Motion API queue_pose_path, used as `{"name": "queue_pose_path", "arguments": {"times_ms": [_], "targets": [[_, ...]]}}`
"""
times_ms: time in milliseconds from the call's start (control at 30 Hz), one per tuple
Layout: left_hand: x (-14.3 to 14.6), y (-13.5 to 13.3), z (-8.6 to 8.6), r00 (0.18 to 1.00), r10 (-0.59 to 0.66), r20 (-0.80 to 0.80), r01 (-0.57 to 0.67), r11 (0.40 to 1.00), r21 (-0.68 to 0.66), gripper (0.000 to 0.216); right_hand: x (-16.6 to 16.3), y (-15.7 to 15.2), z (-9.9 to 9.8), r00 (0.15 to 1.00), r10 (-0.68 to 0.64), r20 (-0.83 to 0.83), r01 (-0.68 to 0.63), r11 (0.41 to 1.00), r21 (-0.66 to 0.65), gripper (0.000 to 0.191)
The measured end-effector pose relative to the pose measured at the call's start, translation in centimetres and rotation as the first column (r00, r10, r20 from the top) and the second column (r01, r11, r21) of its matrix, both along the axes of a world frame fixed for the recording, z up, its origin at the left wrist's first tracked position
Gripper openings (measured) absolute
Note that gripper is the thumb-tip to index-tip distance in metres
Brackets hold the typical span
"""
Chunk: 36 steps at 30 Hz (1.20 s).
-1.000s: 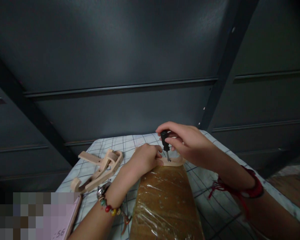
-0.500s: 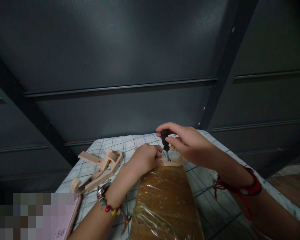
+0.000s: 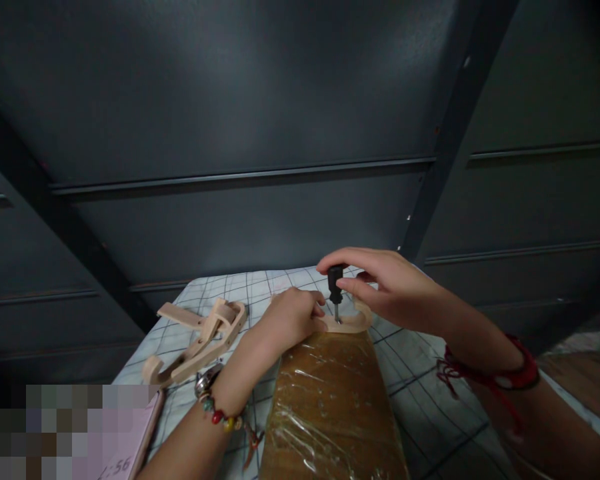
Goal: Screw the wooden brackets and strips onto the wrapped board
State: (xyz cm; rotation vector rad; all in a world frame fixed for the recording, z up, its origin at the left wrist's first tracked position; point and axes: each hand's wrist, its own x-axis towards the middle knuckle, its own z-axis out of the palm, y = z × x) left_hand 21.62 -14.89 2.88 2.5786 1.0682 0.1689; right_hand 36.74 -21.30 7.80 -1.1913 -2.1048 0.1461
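Observation:
My right hand (image 3: 380, 287) pinches a short black-handled screwdriver (image 3: 335, 280), held upright with its tip on a pale wooden hook piece (image 3: 347, 323). That piece lies at the far end of a brown board wrapped in clear film (image 3: 330, 400). My left hand (image 3: 293, 317) is closed, fingers curled down on the near left end of the wooden piece, pressing it to the board. A beaded bracelet sits on my left wrist, a red cord on my right.
A pile of pale wooden hook parts (image 3: 200, 337) lies to the left on the checked tablecloth (image 3: 420, 393). A pink phone (image 3: 130, 443) rests at the lower left. Dark grey panelled walls (image 3: 260, 133) rise right behind the table.
My right hand has shifted slightly right and turned on the screwdriver, which stands more upright. My left hand and the wooden piece have stayed put.

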Motion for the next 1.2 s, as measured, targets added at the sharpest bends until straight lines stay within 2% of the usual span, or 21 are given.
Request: {"name": "queue_pose_path", "arguments": {"times_ms": [233, 367, 467, 567, 733, 833, 933, 1100, 1200], "targets": [[0.0, 0.1, -0.2, 0.999, -0.011, 0.042, 0.011, 1.0, -0.016, 0.022, 0.0, -0.1, 0.1, 0.994, -0.085, 0.061, 0.073, 0.982, 0.175, 0.014], [-0.1, 0.0, 0.0, 0.999, -0.011, 0.033, 0.012, 1.0, -0.024, 0.024, 0.1, 0.0, 0.0, 0.999, -0.04, 0.016, 0.038, 0.993, 0.11, 0.028], [0.0, -0.2, 0.0, 0.998, -0.027, 0.056, 0.025, 0.999, 0.043, 0.023, 0.2, 0.0, 0.0, 1.0, -0.028, 0.007, 0.027, 0.996, 0.088, 0.029], [0.5, -0.5, -0.3, 0.988, -0.078, 0.134, 0.067, 0.994, 0.085, 0.022, 0.5, 0.0, 0.1, 0.999, -0.038, 0.012, 0.036, 0.994, 0.103, 0.029], [1.2, -0.8, -1.2, 0.958, -0.164, 0.237, 0.164, 0.986, 0.019, 0.016, 1.4, -0.4, 0.7, 0.995, -0.065, -0.072, 0.075, 0.986, 0.15, 0.031], [1.3, -0.8, -1.2, 0.936, -0.221, 0.273, 0.211, 0.975, 0.064, 0.017, 1.7, -0.6, 0.9, 0.989, -0.102, -0.104, 0.12, 0.976, 0.181, 0.031], [1.5, -1.0, -1.0, 0.941, -0.236, 0.244, 0.212, 0.97, 0.12, 0.016, 1.8, -0.5, 0.9, 0.99, -0.116, -0.077, 0.13, 0.972, 0.196, 0.03], [2.0, -1.2, -1.4, 0.973, -0.178, 0.147, 0.142, 0.963, 0.231, 0.019, 1.9, -0.5, 0.8, 0.99, -0.132, -0.038, 0.137, 0.972, 0.189, 0.027], [1.8, -1.1, -1.5, 0.97, -0.186, 0.155, 0.15, 0.964, 0.22, 0.016, 1.9, -0.6, 0.9, 0.989, -0.14, -0.038, 0.144, 0.973, 0.181, 0.026]]}}
